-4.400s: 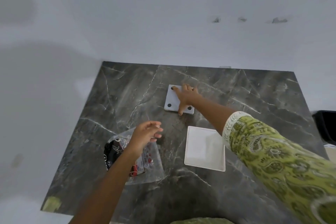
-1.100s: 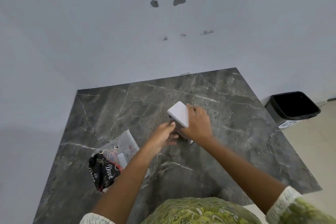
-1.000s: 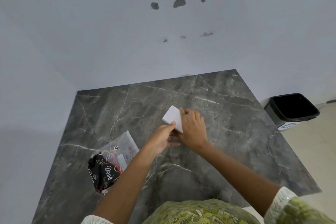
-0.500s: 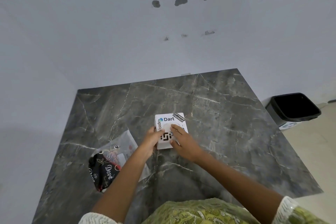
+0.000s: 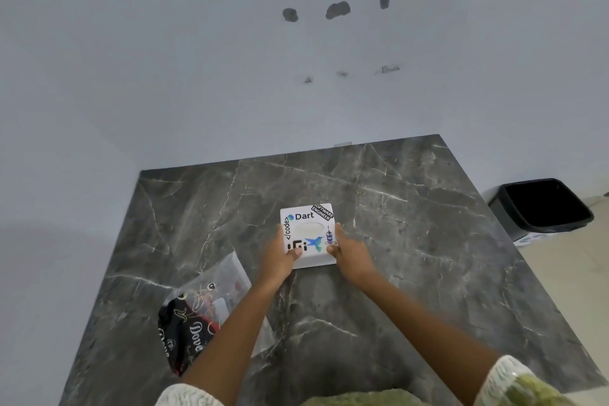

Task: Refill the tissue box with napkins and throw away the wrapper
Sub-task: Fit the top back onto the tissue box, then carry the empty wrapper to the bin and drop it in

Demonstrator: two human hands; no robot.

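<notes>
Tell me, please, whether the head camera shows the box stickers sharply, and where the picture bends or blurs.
Head view: sticker lettering on the tissue box reads clearly; light is soft and even; the table edges splay from wide-angle distortion; the sleeve at the bottom corner is blurred.

Dark marble table (image 5: 412, 241) – grey wall (image 5: 164, 59) behind, patchy marks.

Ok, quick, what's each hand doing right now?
Left hand: closed on the tissue box, left side.
Right hand: closed on the same box, right side.
</notes>
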